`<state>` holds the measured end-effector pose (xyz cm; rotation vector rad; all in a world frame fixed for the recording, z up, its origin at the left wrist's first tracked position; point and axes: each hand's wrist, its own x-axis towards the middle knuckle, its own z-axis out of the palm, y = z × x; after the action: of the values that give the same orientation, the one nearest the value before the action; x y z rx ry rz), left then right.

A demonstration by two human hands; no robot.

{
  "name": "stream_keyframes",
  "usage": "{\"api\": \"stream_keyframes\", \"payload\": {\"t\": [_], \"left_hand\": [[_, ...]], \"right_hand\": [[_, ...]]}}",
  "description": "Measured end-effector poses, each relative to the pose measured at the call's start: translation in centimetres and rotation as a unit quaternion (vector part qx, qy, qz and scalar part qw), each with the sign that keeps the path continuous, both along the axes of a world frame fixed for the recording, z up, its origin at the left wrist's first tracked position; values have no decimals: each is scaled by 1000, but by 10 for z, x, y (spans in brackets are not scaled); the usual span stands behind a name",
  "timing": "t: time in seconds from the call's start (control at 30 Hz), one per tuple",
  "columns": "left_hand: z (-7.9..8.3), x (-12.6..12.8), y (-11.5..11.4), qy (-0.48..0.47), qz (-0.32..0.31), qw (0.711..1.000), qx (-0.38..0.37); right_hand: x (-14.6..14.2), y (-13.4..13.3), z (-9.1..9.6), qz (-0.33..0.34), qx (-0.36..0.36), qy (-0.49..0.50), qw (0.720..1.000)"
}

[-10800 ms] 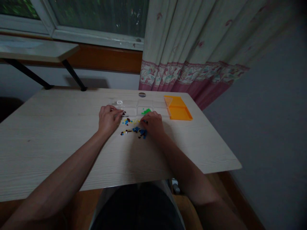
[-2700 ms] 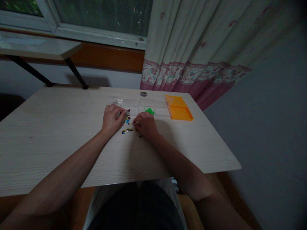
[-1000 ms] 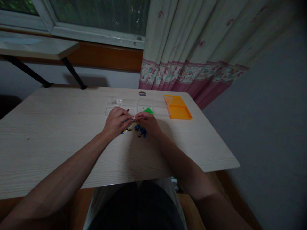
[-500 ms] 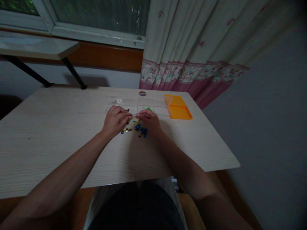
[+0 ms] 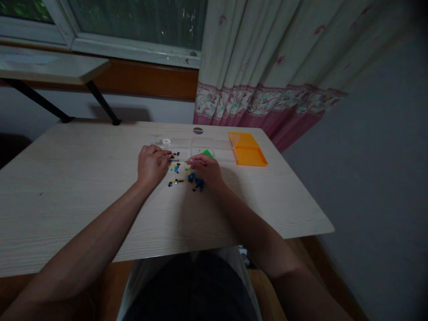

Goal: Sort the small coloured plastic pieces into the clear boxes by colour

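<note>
- The small dark blue toy bricks (image 5: 199, 183) lie in a loose heap on the tabletop (image 5: 267, 200), just on my side of my right hand (image 5: 207, 170), probably so that I needn't stretch.
- Left of them, a short row of yellow and brown bricks (image 5: 176, 182) lies apart; above it sits a mixed light-blue and yellow cluster (image 5: 175, 168). The gaps seem to hold the groups separate.
- A few pale yellow pieces (image 5: 187, 169) lie right under my right fingertips. Thumb and fingers come close together there; whether they pinch a piece, I cannot tell.
- My left hand (image 5: 150, 163) rests at the near left of the clear divided tray (image 5: 224, 144), perhaps steadying it. Its fingers curl in beside dark brown pieces (image 5: 174, 155) in the tray; I cannot tell if they grip one.
- Green pieces (image 5: 207, 153) share one near compartment, apart from other colours.
- Both my forearms slant inward from the table edge, wrists low, palms down.
- Beyond the tray's right end lies the orange plastic case (image 5: 250, 154); behind the table hangs a floral curtain (image 5: 257, 100).
</note>
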<state>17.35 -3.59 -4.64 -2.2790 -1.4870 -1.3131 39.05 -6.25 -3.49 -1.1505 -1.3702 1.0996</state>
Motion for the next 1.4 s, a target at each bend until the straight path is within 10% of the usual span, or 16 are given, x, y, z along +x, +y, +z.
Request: {"api": "stream_keyframes", "payload": {"t": [0.37, 0.7, 1.4], "left_hand": [[-2, -2, 0, -11, 1, 999, 31], [14, 17, -19, 54, -192, 980, -22], [12, 15, -19, 33, -151, 988, 11]], "right_hand": [[-1, -4, 6, -37, 17, -42, 998], [-2, -3, 3, -24, 45, -63, 997], [-10, -12, 6, 25, 102, -159, 982]]}}
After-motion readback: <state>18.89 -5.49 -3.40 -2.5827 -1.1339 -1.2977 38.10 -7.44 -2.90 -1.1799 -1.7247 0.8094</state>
